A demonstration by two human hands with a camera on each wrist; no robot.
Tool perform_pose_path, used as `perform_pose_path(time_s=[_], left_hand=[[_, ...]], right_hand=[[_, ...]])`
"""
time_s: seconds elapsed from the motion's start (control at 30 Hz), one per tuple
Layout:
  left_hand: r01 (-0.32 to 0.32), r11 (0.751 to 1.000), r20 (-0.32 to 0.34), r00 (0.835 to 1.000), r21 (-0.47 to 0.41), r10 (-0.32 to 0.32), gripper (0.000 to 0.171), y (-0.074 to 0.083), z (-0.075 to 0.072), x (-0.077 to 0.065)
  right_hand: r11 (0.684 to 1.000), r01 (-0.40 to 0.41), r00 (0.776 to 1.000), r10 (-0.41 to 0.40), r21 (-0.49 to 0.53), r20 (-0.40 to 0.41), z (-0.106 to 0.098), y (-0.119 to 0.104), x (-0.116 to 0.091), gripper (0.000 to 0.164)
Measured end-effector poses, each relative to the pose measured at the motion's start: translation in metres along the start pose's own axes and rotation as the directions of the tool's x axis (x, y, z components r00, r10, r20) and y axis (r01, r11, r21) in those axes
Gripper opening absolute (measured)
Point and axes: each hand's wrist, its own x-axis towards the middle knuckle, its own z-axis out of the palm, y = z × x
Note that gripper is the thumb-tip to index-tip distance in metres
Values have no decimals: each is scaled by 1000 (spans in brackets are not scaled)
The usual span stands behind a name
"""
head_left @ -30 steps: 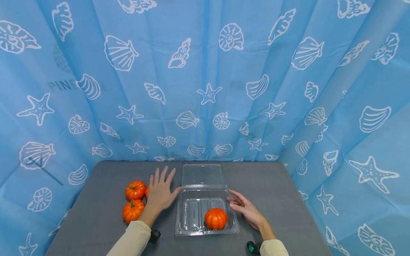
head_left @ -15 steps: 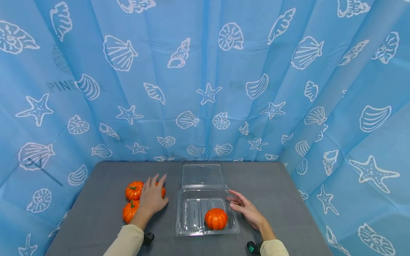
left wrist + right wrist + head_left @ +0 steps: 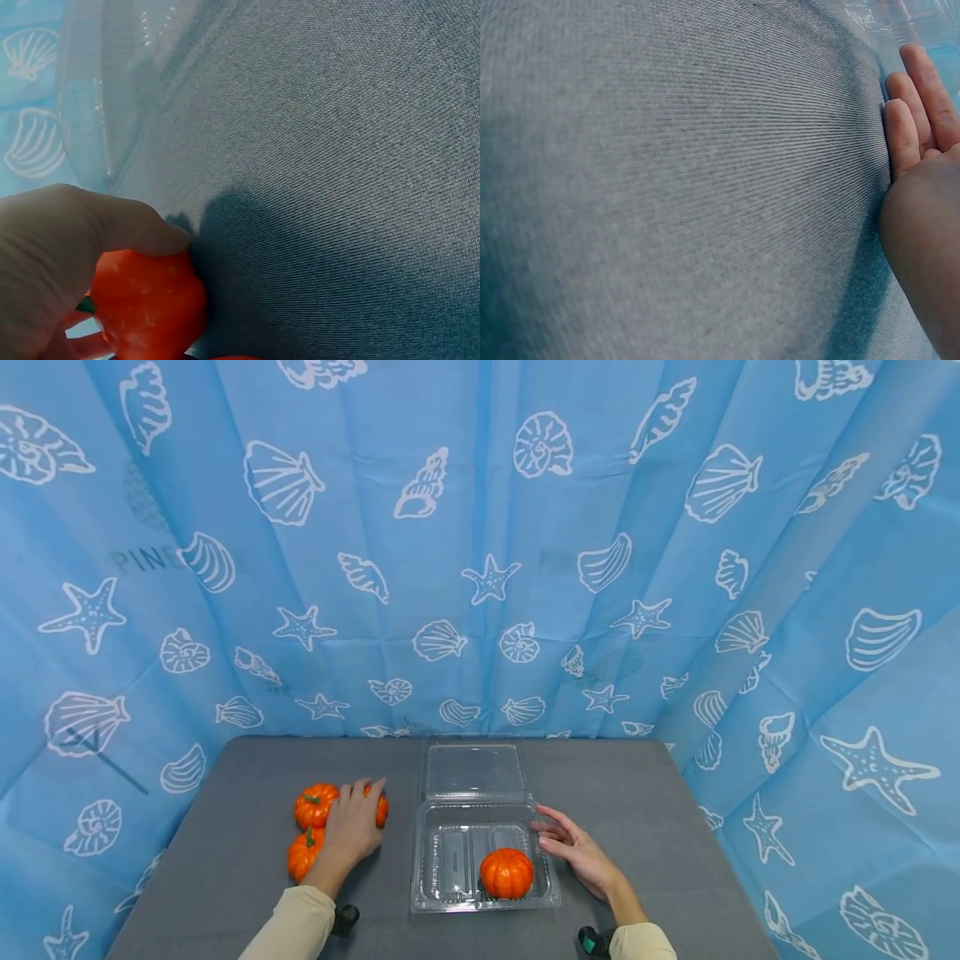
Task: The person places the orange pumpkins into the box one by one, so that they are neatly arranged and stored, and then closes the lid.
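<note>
My left hand [image 3: 350, 828] grips a small orange pumpkin [image 3: 150, 304]; the thumb lies along one side and fingertips show beyond its green stem. From the head view the hand hides much of that pumpkin. Two more pumpkins, one farther back [image 3: 315, 806] and one nearer me [image 3: 302, 857], lie just left of the hand. A clear plastic clamshell container [image 3: 452, 903] stands with its lid folded back, and one pumpkin [image 3: 506, 873] sits in its right front part. My right hand [image 3: 581, 856] rests at the container's right edge, fingers loosely extended and holding nothing.
The container's lid [image 3: 474, 770] lies toward the back of the grey table [image 3: 600, 777]. Behind and beside the table hangs a blue curtain [image 3: 480, 527] printed with white shells and starfish. Dark straps sit at both wrists.
My left hand has moved left from beside the container, and its spread fingers have curled round the rightmost loose pumpkin. The right hand and the container have stayed put.
</note>
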Motion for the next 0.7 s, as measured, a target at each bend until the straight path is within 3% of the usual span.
perform_pose_path(time_s=[0.3, 0.7], left_hand=[[-11, 997, -92, 996, -77, 4, 77, 2, -10, 6], [58, 986, -125, 989, -159, -78, 67, 7, -23, 9]], right_hand=[[1000, -8, 1000, 8, 4, -9, 0, 0, 0, 62], [1000, -11, 1000, 11, 4, -5, -2, 1, 1, 64]])
